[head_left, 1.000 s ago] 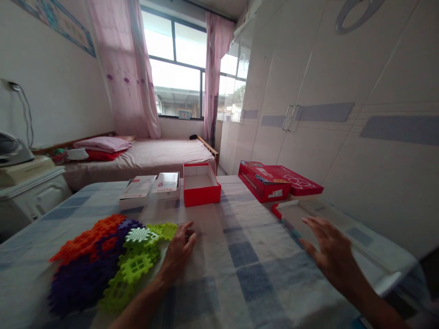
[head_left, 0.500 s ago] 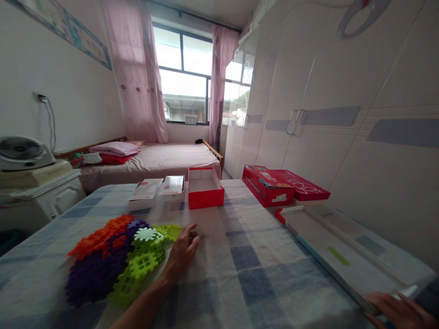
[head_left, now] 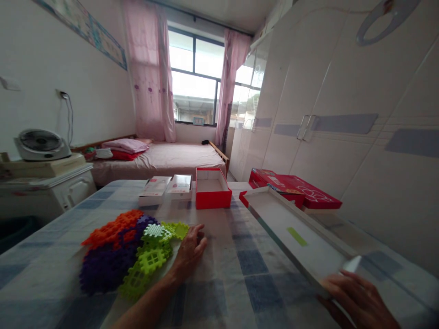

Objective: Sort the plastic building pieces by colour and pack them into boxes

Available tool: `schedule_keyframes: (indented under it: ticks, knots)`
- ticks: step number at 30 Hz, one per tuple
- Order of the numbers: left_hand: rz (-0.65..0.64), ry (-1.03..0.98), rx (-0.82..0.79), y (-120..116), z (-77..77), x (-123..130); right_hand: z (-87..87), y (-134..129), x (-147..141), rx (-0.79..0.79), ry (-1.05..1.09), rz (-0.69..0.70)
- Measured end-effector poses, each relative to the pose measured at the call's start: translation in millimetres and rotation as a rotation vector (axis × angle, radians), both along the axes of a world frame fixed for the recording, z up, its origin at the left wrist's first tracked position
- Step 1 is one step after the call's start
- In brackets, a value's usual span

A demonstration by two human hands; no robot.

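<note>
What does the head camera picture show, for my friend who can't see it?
A person's right hand holds the near end of a long, shallow white cardboard tray over a blue-and-white checked cloth. The left hand lies beside a pile of orange, purple and green plastic lattice pieces. Behind sit red cardboard boxes and two flat white boxes.

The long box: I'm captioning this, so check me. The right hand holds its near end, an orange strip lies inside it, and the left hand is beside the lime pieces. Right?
The strip is yellow-green, not orange, as the head view shows. The rest stands: the right hand holds the near end of the long box, and the left hand is beside the lime pieces.
</note>
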State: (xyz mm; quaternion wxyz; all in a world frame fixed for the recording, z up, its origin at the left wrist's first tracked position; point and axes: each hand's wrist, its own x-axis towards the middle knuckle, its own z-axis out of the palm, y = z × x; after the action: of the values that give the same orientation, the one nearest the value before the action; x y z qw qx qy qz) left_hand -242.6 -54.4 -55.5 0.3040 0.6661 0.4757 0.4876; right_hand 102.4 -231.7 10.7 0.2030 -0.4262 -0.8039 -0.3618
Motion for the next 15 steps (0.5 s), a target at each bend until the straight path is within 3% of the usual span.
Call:
schedule_keyframes:
  ticks: [4, 11, 15]
  knots:
    - [-0.004, 0.000, 0.005, -0.7, 1.7, 0.8, 20.0, 30.6, -42.1, -0.029, 0.121, 0.037]
    - [0.003, 0.019, -0.021, -3.3, 7.7, 0.5, 60.1, 86.8, -129.8, -0.028, 0.267, 0.220]
    - [-0.002, -0.010, 0.002, -4.9, 7.9, 2.6, 68.5, 122.8, -191.8, -0.090, 0.290, 0.356]
